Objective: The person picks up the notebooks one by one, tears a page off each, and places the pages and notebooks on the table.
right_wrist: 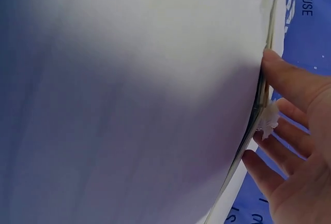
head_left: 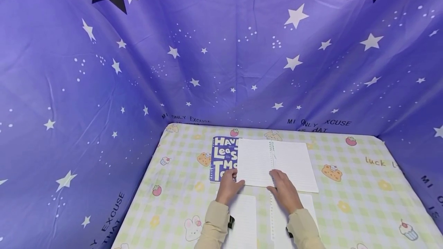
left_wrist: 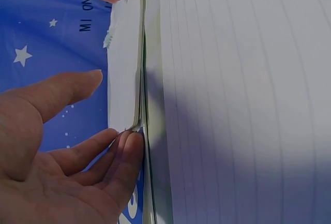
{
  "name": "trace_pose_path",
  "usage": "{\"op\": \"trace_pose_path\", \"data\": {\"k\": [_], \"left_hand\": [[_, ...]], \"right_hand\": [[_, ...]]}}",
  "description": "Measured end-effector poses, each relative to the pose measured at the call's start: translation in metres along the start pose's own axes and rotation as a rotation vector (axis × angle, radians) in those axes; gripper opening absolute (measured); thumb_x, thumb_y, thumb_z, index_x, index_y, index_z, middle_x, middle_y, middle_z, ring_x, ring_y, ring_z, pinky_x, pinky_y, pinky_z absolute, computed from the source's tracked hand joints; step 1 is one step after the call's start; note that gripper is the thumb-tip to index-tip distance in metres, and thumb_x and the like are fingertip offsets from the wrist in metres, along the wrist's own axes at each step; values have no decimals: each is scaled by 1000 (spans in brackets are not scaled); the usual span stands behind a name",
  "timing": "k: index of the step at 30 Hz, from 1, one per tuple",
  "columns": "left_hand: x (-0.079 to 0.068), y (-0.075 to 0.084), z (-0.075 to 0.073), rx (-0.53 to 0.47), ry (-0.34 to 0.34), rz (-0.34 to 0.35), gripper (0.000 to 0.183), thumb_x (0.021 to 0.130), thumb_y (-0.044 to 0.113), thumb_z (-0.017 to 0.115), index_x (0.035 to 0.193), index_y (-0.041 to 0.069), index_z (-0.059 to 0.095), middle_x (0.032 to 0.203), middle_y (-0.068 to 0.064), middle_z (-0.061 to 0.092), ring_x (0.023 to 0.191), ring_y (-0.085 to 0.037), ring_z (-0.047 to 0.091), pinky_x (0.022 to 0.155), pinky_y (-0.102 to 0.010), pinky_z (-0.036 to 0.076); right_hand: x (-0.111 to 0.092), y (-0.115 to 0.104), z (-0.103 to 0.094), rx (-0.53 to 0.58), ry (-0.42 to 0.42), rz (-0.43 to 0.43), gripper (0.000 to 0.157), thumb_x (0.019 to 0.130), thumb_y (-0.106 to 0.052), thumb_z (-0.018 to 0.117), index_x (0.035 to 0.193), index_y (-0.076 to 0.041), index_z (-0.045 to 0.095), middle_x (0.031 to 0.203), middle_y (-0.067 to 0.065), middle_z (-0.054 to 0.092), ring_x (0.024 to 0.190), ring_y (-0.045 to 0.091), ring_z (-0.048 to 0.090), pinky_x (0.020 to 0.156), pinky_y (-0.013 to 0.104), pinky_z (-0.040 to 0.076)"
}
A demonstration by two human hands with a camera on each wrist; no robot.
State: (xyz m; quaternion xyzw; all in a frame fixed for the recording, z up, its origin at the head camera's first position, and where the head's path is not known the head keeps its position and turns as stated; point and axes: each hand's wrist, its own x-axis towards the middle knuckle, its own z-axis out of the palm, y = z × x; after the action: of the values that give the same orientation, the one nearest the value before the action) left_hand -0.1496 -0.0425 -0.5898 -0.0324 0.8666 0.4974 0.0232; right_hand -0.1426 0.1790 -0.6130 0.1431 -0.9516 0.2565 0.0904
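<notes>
A spiral notebook (head_left: 254, 160) lies open on the table, with blank lined pages and its coil down the middle. Its left half overlaps a blue notebook (head_left: 223, 158) with large white lettering. My left hand (head_left: 228, 187) is at the open notebook's lower left corner; in the left wrist view its fingers (left_wrist: 132, 149) touch the left edge while the thumb stands apart. By the foot of the coil is my right hand (head_left: 285, 193), its thumb (right_wrist: 282, 71) against the lower edge and its fingers spread loosely around the coil's end.
Nearer me, beneath my forearms, lie a lined white sheet (head_left: 245, 218) on the left and another page (head_left: 308, 203) with a punched edge on the right. A checked cloth (head_left: 173, 187) with cartoon prints covers the table. Star-printed blue curtains (head_left: 225, 49) enclose it.
</notes>
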Motion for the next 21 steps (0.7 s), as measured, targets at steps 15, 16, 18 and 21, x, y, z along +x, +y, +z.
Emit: {"op": "trace_pose_path", "data": {"k": [15,16,18,21], "left_hand": [[2,-1,1,-19,1,-19,49,80,9,76,122,-10,60,106,-15,63,95,-22,59,90,-41,54],[2,-1,1,-18,1,-23,48,80,9,75,122,-10,60,106,-15,64,95,-22,59,90,-41,54],[2,0,1,-28,-2,-37,47,81,9,75,122,-9,60,107,-14,64,96,-23,60,91,-41,54],[2,2,0,-36,2,-42,47,82,10,74,122,-10,60,107,-15,64,96,-23,61,91,-43,55]], "right_hand": [[-3,1,0,-73,-8,-95,43,92,-11,70,127,8,56,130,27,56,124,43,53,101,54,48],[-4,0,-1,-70,-9,-95,42,92,-11,69,127,9,56,130,28,56,124,43,53,101,54,49],[-4,0,-1,-66,-7,-95,41,93,-11,69,126,9,57,130,28,57,124,43,53,100,54,49],[-5,0,-2,-70,-3,-94,39,93,-12,68,125,8,58,130,28,57,124,43,54,101,54,49]]}}
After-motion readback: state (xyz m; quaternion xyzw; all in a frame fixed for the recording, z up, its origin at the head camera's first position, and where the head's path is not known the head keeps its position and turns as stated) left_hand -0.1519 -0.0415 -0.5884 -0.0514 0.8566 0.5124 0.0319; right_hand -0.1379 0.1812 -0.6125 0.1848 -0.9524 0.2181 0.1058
